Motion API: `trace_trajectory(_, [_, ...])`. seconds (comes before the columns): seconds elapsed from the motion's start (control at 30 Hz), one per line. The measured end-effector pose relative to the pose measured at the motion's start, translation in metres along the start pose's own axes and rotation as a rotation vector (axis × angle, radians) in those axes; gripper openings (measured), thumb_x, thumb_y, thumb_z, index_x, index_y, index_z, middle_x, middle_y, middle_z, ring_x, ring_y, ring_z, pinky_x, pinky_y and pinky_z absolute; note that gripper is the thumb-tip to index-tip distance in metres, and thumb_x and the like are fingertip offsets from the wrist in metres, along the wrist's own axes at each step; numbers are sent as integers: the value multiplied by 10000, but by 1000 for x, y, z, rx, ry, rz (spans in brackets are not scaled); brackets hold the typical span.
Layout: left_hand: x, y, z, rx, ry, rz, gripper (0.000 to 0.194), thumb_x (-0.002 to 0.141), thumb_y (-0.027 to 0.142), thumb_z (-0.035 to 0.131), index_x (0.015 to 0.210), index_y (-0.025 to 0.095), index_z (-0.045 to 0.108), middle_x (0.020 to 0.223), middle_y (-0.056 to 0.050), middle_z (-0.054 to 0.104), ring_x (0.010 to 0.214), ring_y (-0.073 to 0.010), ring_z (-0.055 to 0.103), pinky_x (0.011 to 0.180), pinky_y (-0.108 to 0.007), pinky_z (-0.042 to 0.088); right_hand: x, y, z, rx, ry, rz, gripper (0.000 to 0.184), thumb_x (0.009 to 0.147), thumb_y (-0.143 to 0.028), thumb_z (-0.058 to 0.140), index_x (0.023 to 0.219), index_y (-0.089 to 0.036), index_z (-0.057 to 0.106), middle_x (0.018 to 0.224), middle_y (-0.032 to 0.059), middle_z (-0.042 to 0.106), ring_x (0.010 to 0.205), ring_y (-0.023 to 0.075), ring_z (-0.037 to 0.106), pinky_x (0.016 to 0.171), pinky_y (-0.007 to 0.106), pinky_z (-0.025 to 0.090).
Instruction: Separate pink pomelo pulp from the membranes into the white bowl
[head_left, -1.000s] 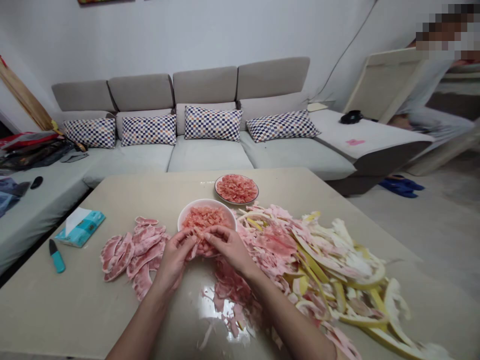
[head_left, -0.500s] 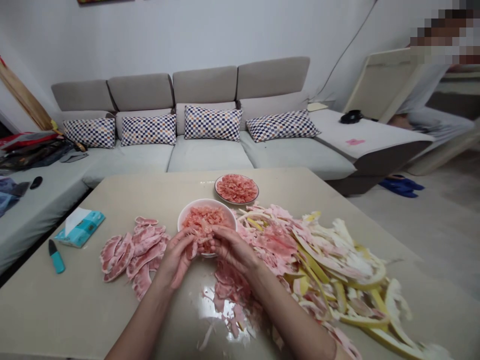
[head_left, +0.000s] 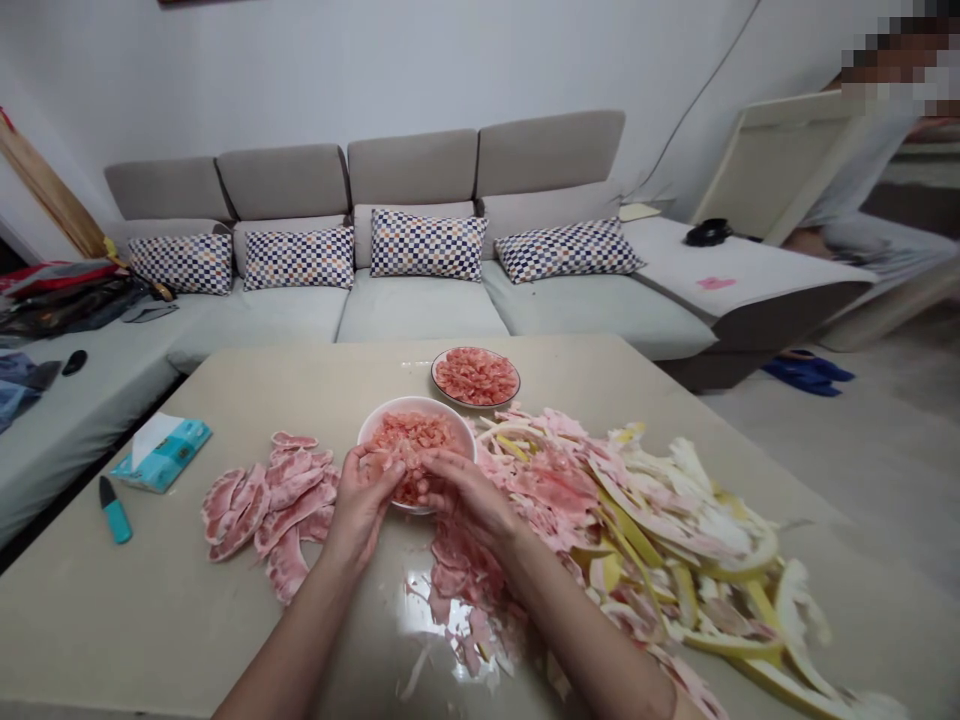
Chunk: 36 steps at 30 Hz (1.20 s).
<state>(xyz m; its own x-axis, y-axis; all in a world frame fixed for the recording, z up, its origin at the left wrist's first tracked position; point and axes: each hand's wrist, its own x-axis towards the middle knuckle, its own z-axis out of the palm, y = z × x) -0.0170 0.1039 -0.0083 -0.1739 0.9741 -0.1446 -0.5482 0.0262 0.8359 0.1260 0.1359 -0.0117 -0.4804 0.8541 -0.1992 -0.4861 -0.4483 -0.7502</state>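
Over the near rim of a white bowl [head_left: 471,462] of loose pink pomelo flesh [head_left: 420,430], my two hands face each other. My left hand [head_left: 367,505] is closed with thumb and fingers pinching a pale piece of pomelo segment [head_left: 388,460]. Close beside it, my right hand [head_left: 469,495] has its fingers curled together at the piece's right side; what lies between those fingertips is too small to make out. Unpeeled pink pomelo segments [head_left: 292,500] lie in a pile to the left. Behind the bowl stands a dark-rimmed plate [head_left: 516,392] heaped with more flesh.
Pomelo rind and membranes [head_left: 660,530] spread across the table's right side, with wet pink scraps [head_left: 469,570] in front of the bowl. A teal-handled knife [head_left: 115,512] and a tissue pack [head_left: 165,455] lie left. Beyond is a sofa [head_left: 420,305]; a person [head_left: 862,190] sits far right.
My left thumb has shifted up and right over the pomelo piece, and the piece has turned between my hands. My right hand stays near the bowl's rim. The view has shifted slightly.
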Motion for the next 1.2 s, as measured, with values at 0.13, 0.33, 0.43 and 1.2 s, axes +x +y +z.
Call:
trace_trajectory(0.13, [0, -2, 3, 153, 37, 125, 493, 630, 204, 809, 1011, 218, 497, 877, 6, 659, 790, -127, 652, 741, -228, 495, -1, 2, 4, -252, 21, -24, 300, 710, -403, 764, 838, -155, 654, 675, -17, 651, 557, 79, 606, 574, 202, 553])
trace_trajectory(0.33, [-3, 2, 5, 138, 1, 104, 497, 624, 208, 809, 1020, 223, 509, 861, 11, 665, 783, -128, 649, 749, -230, 487, -4, 1, 7, -395, 72, -86, 326, 664, -436, 777, 801, -168, 652, 635, -31, 642, 543, 99, 613, 584, 242, 552])
trace_trajectory(0.43, [-3, 4, 5, 63, -41, 32, 492, 635, 190, 802, 1022, 219, 499, 848, 22, 659, 740, -109, 643, 718, -218, 493, -5, -1, 7, -317, 63, -60, 265, 689, -399, 759, 759, -166, 655, 582, -38, 622, 505, 84, 580, 553, 216, 537])
trace_trajectory(1.2, [9, -9, -3, 246, 65, 163, 474, 629, 248, 803, 1017, 211, 534, 899, -10, 670, 806, -142, 641, 759, -269, 499, -2, -4, 1, 12, -2, -66, 288, 677, -316, 787, 806, -192, 561, 641, -39, 624, 497, 67, 549, 537, 187, 538])
